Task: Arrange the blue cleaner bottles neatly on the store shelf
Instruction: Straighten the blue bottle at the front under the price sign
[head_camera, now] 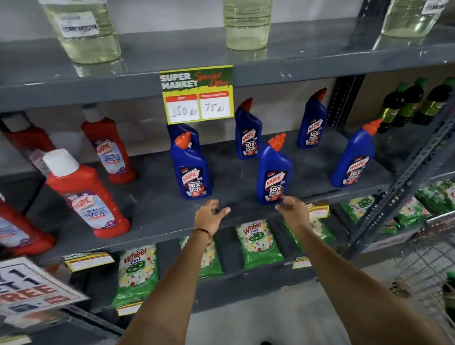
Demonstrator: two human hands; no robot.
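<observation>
reaching at shelf edge, right hand (292, 208) empty, spread, just below blue bottle (273, 174), left hand (210, 214) empty too

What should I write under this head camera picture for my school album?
Two empty hands, left hand and right hand, reach toward blue cleaner bottles scattered on a grey store shelf.

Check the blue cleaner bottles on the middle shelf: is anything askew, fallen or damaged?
Nothing is fallen or visibly damaged; all six blue bottles stand upright. They are scattered, though, not in a row: three sit forward, like the front middle bottle, three further back, one half hidden behind the price sign. Both hands are empty.
</observation>
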